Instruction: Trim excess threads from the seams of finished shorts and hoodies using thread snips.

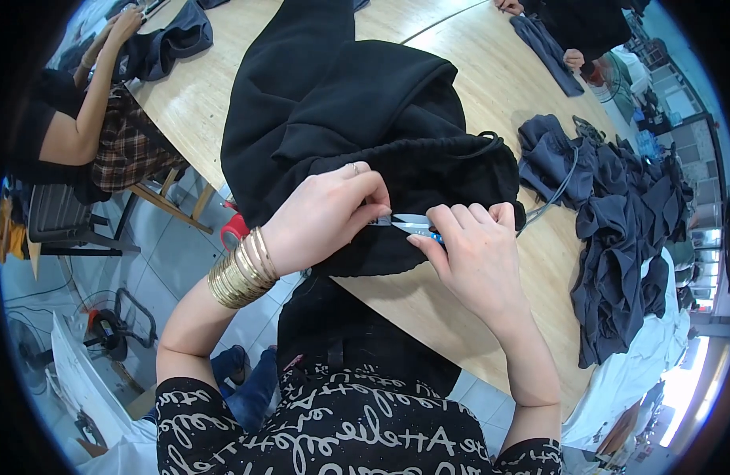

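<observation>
A pair of black sweatpants (341, 95) lies spread on the table in front of me, its gathered waistband toward me and a black drawcord (492, 144) looped at its right end. My left hand (337, 207) is closed in a pinch at the inside of the waistband, where a small pale patch shows by the fingertips. In my right hand (477, 245) I grip small thread snips (412, 225) with silver blades and a bit of blue. Their blades are spread apart and point left, right beside my left fingertips. The snips' handle is mostly hidden under my fingers.
The pale wooden table (428, 305) carries a heap of dark grey garments (618, 229) on the right. A person (72, 127) sits at the left edge, near another grey garment (171, 43). Someone in black (579, 28) is across the table. A red round object (233, 231) shows below the table edge.
</observation>
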### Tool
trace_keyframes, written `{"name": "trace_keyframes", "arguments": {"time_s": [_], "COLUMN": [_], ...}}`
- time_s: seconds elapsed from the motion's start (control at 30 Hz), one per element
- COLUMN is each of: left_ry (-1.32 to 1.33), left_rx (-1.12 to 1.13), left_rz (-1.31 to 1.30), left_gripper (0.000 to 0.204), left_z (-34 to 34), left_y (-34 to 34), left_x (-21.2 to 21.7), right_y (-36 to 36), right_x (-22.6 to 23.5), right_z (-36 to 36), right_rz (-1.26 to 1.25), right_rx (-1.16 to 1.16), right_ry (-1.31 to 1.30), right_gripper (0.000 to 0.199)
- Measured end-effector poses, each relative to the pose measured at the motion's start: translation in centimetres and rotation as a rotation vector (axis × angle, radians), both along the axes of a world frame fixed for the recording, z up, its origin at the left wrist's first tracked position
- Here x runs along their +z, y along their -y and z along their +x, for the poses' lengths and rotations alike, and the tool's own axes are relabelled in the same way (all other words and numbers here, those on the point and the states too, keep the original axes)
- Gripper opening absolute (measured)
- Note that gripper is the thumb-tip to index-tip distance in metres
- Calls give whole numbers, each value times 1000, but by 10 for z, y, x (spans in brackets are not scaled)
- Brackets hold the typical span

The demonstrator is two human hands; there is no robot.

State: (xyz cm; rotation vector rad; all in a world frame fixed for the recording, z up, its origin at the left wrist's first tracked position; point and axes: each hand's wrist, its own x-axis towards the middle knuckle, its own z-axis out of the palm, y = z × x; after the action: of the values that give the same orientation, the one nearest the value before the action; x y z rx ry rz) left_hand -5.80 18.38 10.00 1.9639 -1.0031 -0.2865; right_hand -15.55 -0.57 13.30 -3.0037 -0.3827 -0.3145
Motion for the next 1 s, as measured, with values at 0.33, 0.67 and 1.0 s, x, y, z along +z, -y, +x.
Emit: {"name": "trace_keyframes", "arguments": {"time_s": [0.33, 0.67, 1.0], "left_ry": [327, 306, 244], "left_rx": [-1, -45, -124], "left_rz": [60, 53, 89], "left_gripper": [9, 17, 12], "left_z": [-13, -16, -12], "left_y": [4, 14, 10], "left_x": [-14, -14, -17], "right_y": [10, 16, 18], "right_x": [-11, -18, -16], "right_z": [-5, -10, -17], "right_rz": [8, 3, 26], "right_rx": [-43, -48, 1], "right_ry": [-43, -40, 11], "right_gripper": [24, 25, 25]}}
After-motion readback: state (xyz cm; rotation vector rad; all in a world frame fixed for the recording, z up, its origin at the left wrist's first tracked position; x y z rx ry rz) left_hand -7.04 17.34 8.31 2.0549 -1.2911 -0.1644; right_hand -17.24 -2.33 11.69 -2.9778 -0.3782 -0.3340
